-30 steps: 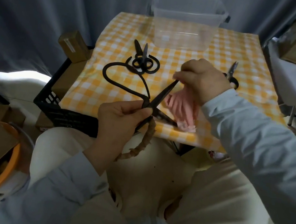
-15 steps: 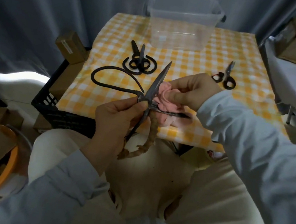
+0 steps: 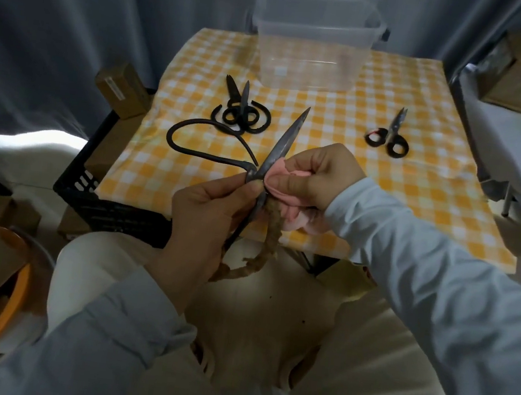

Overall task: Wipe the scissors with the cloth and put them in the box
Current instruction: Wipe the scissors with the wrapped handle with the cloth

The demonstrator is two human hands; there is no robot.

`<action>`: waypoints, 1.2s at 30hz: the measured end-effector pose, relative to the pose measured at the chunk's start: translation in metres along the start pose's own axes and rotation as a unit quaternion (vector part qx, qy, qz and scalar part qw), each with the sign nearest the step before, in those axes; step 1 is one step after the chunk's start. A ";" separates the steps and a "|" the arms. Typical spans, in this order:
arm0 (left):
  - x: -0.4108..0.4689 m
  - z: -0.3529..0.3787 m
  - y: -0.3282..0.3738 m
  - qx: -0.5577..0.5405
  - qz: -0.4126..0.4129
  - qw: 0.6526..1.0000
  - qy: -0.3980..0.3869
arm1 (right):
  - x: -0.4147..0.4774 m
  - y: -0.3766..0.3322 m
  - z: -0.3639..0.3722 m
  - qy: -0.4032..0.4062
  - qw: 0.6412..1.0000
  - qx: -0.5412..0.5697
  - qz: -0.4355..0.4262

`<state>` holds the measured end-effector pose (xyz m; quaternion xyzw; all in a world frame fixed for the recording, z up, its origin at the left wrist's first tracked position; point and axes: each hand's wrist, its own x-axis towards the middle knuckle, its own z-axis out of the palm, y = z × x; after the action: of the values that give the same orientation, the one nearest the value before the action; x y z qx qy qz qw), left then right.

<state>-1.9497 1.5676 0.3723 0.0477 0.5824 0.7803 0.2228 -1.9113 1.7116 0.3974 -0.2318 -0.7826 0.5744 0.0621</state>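
Note:
My left hand (image 3: 207,210) grips large old black scissors (image 3: 284,142) near the pivot, over the table's near edge. One blade points up and away; a black loop handle curves to the left and a handle wrapped in tan cord hangs below. My right hand (image 3: 313,174) presses a pink cloth (image 3: 289,197) against the lower part of the blade, just right of the pivot. Two black scissors (image 3: 240,113) lie stacked on the checked tablecloth behind, and a small pair (image 3: 389,136) lies to the right. A clear plastic box (image 3: 312,41) stands at the far edge.
The yellow-and-white checked table (image 3: 402,189) stands in front of my lap. A black crate (image 3: 100,196) with cardboard boxes sits to its left, an orange-rimmed basket at the lower left, and grey curtains hang behind.
The big scissors have swung so the upper blade points more upright. My right hand with the pink cloth slid down from the blade tip towards the pivot.

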 end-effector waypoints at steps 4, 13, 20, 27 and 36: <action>0.000 0.005 0.001 -0.007 -0.008 1.000 0.000 | 0.003 0.001 -0.005 0.019 0.999 -0.035 -0.025; 0.011 0.011 0.001 -0.009 -0.043 0.999 0.031 | 0.011 0.009 -0.056 0.064 0.997 -0.041 0.022; 0.019 0.030 0.003 0.038 -0.059 0.997 -0.016 | 0.003 0.019 -0.064 -0.010 0.998 -0.033 0.047; 0.026 0.019 0.007 0.466 0.125 0.875 -0.044 | 0.002 0.030 -0.077 0.068 0.994 0.068 0.044; 0.052 0.022 0.010 0.779 0.252 0.562 -0.115 | 0.001 0.037 -0.089 0.054 0.995 0.074 0.032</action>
<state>-1.9915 1.6059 0.3791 0.4374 0.8976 0.0360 -0.0417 -1.8691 1.7979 0.3924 -0.2818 -0.7255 0.6193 0.1029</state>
